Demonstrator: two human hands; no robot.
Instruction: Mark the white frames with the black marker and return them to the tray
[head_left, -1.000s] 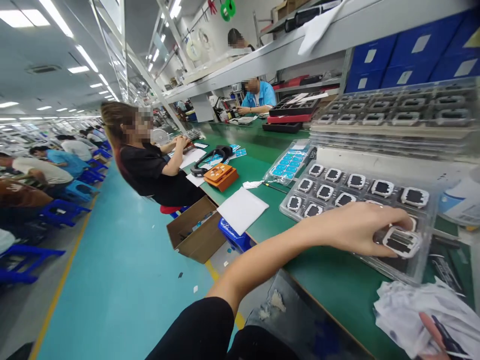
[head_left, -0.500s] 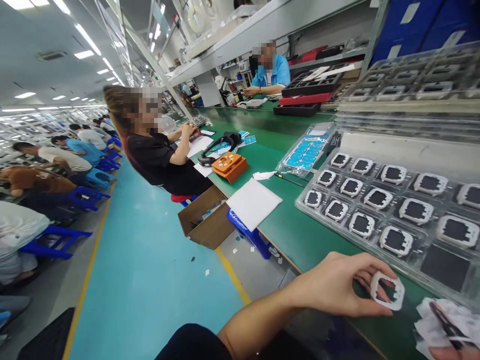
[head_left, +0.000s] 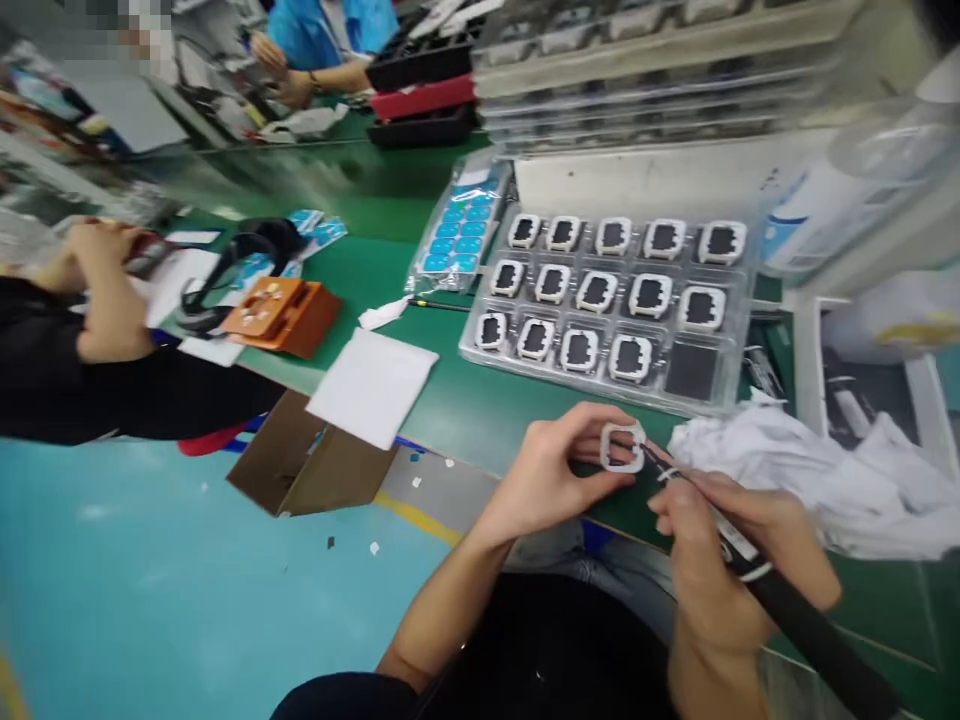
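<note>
Green bench, cloth near held frame

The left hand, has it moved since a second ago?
Yes. Against the clear tray, the left hand has come toward the near side: from over its near right corner to in front of its near edge, holding a white frame.

A: Where does this view look from?
B: From the wearer's head, facing forward and down across the green bench.
A: How near?
B: Within arm's reach of the left hand and right hand, both right of centre; the wearer's black top crosses the bottom edge.
A: How wide?
B: Wide: teal floor at left, stacked clear trays along the top.
</note>
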